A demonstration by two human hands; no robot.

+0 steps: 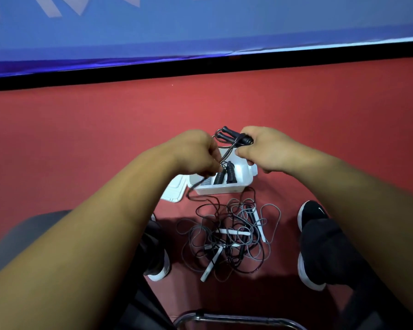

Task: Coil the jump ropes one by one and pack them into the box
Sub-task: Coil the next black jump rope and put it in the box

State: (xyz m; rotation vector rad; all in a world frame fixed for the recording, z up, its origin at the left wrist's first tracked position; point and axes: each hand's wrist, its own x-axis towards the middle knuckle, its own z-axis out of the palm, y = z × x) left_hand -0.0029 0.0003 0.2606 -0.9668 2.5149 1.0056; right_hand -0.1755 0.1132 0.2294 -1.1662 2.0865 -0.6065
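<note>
Together, hands grip black rope, swoosh-marked shoe

A sports hall: red court floor, blue barrier panel.

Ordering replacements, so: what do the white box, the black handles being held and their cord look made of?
White box: smooth moulded plastic, judging by its thin, rimmed walls. Black handles: matte plastic or rubber, can't tell which. Cord: thin, glossy, probably plastic-coated.
</note>
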